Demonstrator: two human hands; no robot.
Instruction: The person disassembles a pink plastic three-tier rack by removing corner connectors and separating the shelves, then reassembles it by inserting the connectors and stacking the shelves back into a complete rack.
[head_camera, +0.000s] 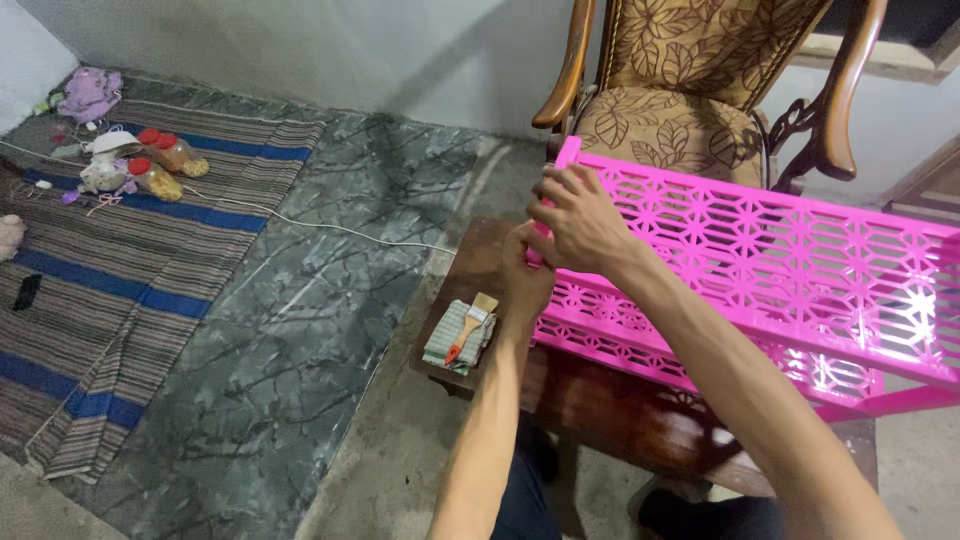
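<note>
Both hands grip the near-left corner of a pink rack (760, 270) lying across a wooden tabletop (600, 400); the right hand (580, 222) has its fingers curled over the corner post; the left hand (525, 280) is closed on it below. A brush (472, 325) rests on a folded cloth (455, 340) beside them; two red-lidded jars (165, 165) holding yellowish contents lie on the striped mat (110, 280).

A single head-worn camera looks steeply down and forward from above the person's own forearms, which enter from the bottom edge at 6 o'clock. The view is close: the right hand (578, 222) and left hand (524, 280) sit near centre, at arm's length, against a pink lattice shelf (780, 270) stretching toward 3 o'clock. An armchair (680, 100) stands at 1 o'clock against the far wall. A striped rug (110, 290) on the marble floor (330, 330) fills 9 to 10 o'clock. No second view exists.
</note>
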